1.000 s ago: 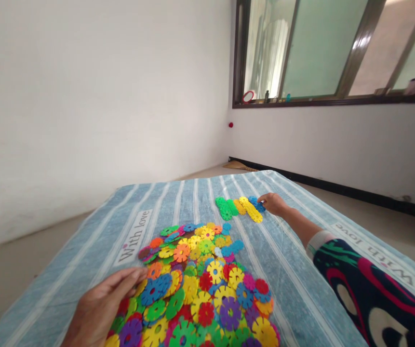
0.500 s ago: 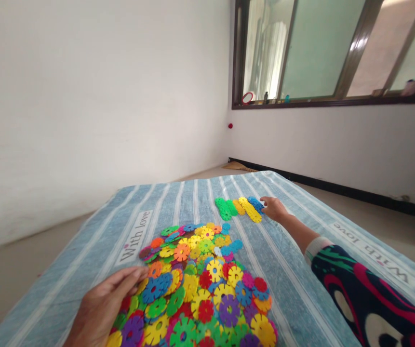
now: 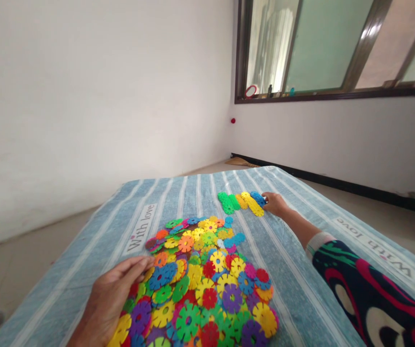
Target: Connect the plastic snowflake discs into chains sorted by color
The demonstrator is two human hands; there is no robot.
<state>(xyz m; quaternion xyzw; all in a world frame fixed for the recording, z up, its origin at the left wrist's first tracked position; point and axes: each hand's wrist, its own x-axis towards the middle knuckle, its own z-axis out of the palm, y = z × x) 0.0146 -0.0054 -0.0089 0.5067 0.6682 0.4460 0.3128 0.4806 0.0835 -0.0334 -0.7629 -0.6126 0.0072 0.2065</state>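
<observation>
A large pile of notched plastic snowflake discs (image 3: 207, 284) in many colours spreads over the near part of the striped cloth. My left hand (image 3: 115, 289) rests against its left edge, thumb and fingers pressed together beside an orange disc (image 3: 161, 259); what they pinch, if anything, is hidden. Farther off lies a short row of overlapping discs sorted by colour: green discs (image 3: 228, 203), orange discs (image 3: 241, 201), yellow discs (image 3: 252, 204) and blue discs (image 3: 257, 197). My right hand (image 3: 276, 204) reaches to the row's right end, its fingertips closed on a blue disc there.
The blue-and-white striped cloth (image 3: 178, 197) covers a table or bed with printed lettering. White walls (image 3: 102, 86) meet in the corner behind it. A window (image 3: 330, 48) is at the upper right, with a round mirror (image 3: 250, 91) and small items on its sill.
My right hand's fingers have come closer together at the blue end of the row. My left hand stays by the pile's edge. The whole view has shifted slightly.
</observation>
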